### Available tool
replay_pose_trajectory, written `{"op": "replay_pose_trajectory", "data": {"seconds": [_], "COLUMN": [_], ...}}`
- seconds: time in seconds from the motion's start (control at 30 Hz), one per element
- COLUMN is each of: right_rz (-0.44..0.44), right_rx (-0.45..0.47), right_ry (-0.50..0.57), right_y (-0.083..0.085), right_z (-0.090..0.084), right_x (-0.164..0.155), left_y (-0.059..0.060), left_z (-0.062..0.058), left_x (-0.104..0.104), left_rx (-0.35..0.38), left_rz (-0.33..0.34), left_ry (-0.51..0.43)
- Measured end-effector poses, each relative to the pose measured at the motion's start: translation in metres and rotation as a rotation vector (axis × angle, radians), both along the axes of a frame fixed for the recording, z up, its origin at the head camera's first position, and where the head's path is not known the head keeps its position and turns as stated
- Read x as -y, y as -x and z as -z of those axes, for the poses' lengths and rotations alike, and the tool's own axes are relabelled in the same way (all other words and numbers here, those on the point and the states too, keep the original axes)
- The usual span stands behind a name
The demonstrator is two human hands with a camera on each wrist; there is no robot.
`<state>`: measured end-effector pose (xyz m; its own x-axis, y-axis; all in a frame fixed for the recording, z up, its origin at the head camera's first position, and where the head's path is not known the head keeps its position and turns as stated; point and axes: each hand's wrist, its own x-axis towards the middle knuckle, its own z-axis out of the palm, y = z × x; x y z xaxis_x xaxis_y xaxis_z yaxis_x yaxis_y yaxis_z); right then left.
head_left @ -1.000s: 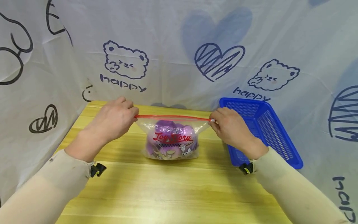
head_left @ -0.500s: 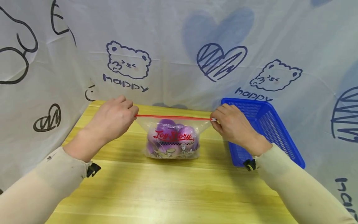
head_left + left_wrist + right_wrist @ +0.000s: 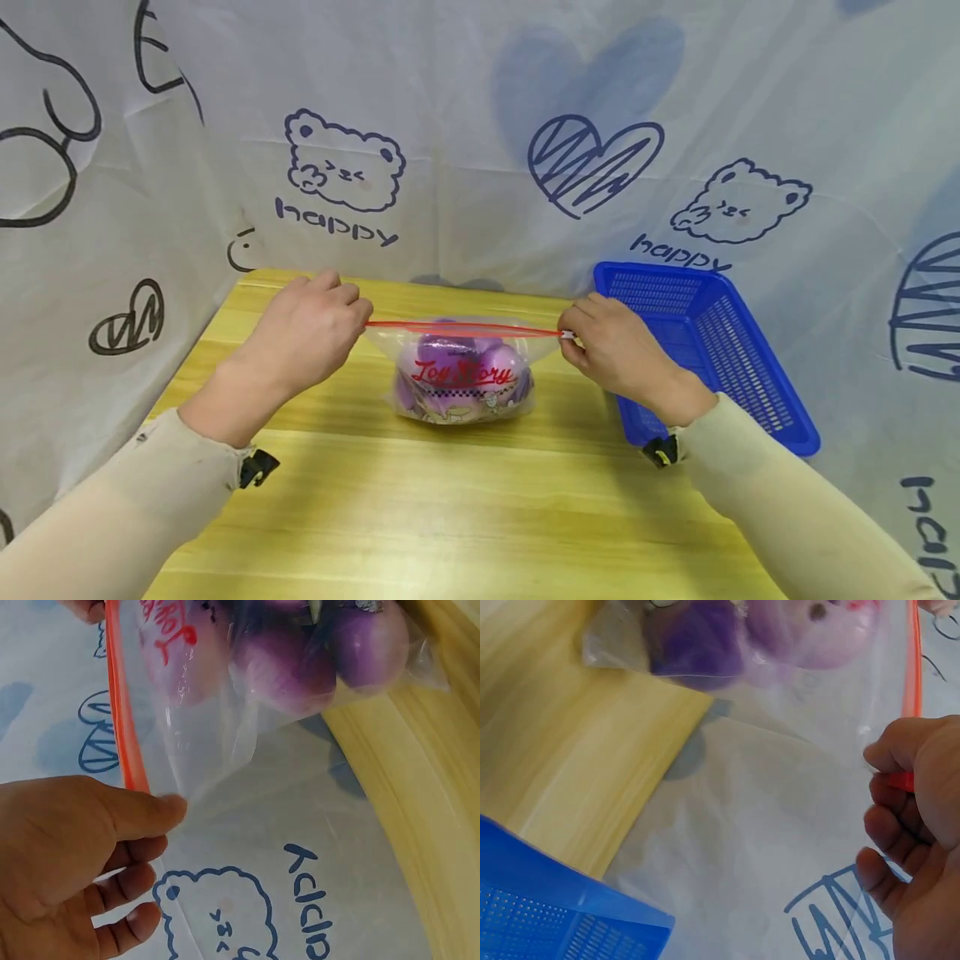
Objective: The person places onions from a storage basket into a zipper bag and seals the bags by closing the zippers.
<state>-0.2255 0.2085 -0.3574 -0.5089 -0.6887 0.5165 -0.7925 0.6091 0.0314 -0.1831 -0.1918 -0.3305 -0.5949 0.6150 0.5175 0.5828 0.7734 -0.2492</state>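
A clear zip bag (image 3: 461, 379) with a red zip strip (image 3: 465, 327) and red printed letters stands on the wooden table (image 3: 450, 508). Purple and pink soft things fill it (image 3: 300, 652) (image 3: 795, 626). My left hand (image 3: 311, 329) pinches the strip's left end (image 3: 131, 769). My right hand (image 3: 611, 346) pinches the right end, by the small white slider (image 3: 567, 335). The red strip (image 3: 910, 667) runs taut between both hands.
A blue plastic mesh basket (image 3: 705, 350) sits at the table's right back corner, close to my right hand, also in the right wrist view (image 3: 555, 915). A white cloth with bears, hearts and "happy" print (image 3: 480, 142) walls the table on three sides.
Both hands lowered the zip strip a little, so the bag slumped lower onto the table. My right hand shifted slightly left. Both grips stay the same.
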Motion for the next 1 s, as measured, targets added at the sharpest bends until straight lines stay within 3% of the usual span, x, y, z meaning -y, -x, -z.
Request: {"op": "replay_pose_trajectory", "data": {"seconds": [0.27,0.5,0.63,0.8,0.9,1.0], "right_rz": [0.019,-0.002,-0.004,-0.015,-0.020,-0.019], "right_rx": [-0.021,-0.066,-0.079,-0.080,-0.075,-0.070], "right_ry": [0.091,0.158,0.170,0.188,0.195,0.198], "right_y": [0.002,0.002,0.002,0.002,0.003,0.003], "right_z": [0.008,0.014,0.015,0.016,0.016,0.016], "right_x": [0.001,0.003,0.004,0.005,0.005,0.004], "left_y": [0.001,-0.005,-0.010,-0.018,-0.022,-0.023], "left_z": [0.005,0.008,0.006,0.002,0.004,0.008], "left_x": [0.001,0.002,0.001,0.004,0.006,0.006], "left_rx": [-0.039,0.111,0.295,0.619,0.800,0.974], "left_rz": [-0.022,-0.093,-0.218,-0.381,-0.398,-0.348], "left_ry": [-0.046,-0.120,-0.187,-0.342,-0.478,-0.672]}}
